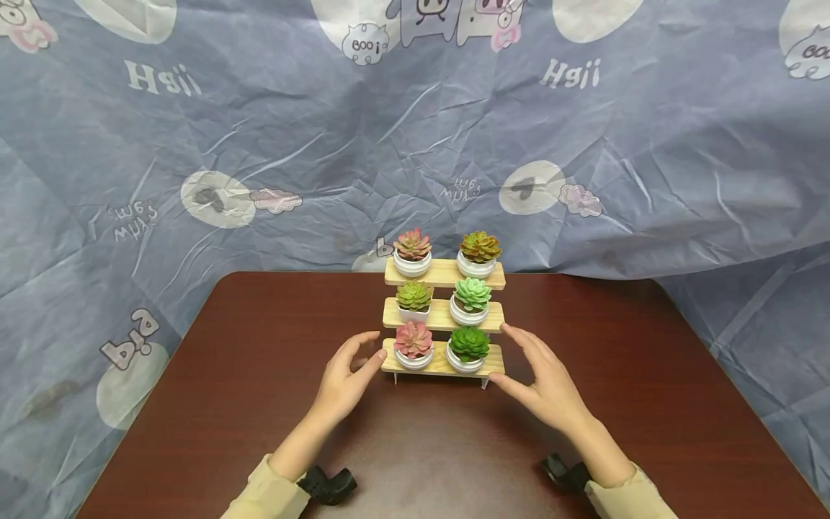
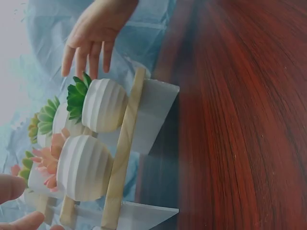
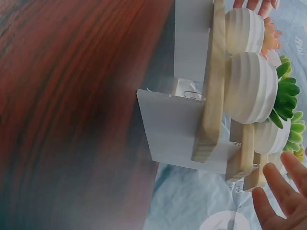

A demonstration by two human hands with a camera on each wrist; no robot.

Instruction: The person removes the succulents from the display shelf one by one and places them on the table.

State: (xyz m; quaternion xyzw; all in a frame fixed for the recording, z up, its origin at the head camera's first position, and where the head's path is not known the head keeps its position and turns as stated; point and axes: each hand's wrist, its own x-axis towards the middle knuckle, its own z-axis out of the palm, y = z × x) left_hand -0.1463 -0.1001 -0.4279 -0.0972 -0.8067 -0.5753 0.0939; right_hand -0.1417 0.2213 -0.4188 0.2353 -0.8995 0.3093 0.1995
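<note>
A three-tier wooden stand [image 1: 441, 274] holds several small white pots of fake succulents on a dark red-brown table [image 1: 246, 389]. On the bottom shelf sit a pink succulent [image 1: 413, 339] and a dark green one [image 1: 468, 344]. My left hand [image 1: 355, 364] is at the stand's left end, fingers loosely extended, thumb tip against the bottom shelf. My right hand [image 1: 532, 366] flanks the right end, thumb at the bottom shelf's corner and fingertips by the middle shelf. The left wrist view shows the shelf edge [image 2: 122, 153] and ribbed pots [image 2: 84, 167]. The right wrist view shows the stand's white side panel [image 3: 172, 129].
A wrinkled blue printed cloth [image 1: 272, 144] hangs behind and around the table. Bare tabletop lies on both sides of the stand and in front of it. Black wrist straps [image 1: 331, 484] show at my cuffs.
</note>
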